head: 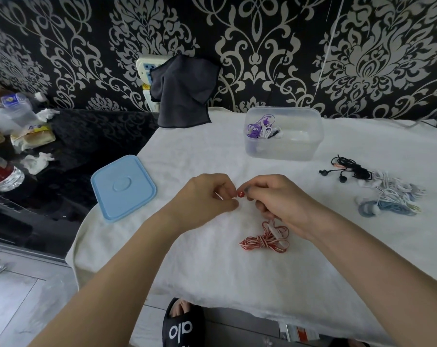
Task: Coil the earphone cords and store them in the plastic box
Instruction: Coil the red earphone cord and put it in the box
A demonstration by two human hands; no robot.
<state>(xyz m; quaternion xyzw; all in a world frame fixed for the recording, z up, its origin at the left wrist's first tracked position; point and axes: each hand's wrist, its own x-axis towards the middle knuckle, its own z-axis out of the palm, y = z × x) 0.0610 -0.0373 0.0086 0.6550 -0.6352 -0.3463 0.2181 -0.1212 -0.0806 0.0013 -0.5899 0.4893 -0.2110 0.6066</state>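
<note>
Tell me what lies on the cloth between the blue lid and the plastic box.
Nothing: in the head view, only bare white cloth stretches from the blue lid to the plastic box.

The only lettering I can read is white "alo", seen upside down, on the black slipper (183, 326) on the floor, below and nearer than the hands. Bottle labels far left are too blurred.

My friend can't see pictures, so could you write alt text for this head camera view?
Two hands, left hand and right hand, pinch the red earbud end of a red-and-white earphone cord over a white cloth-covered table. Behind stand an open plastic box holding coiled cords and its blue lid.
</note>
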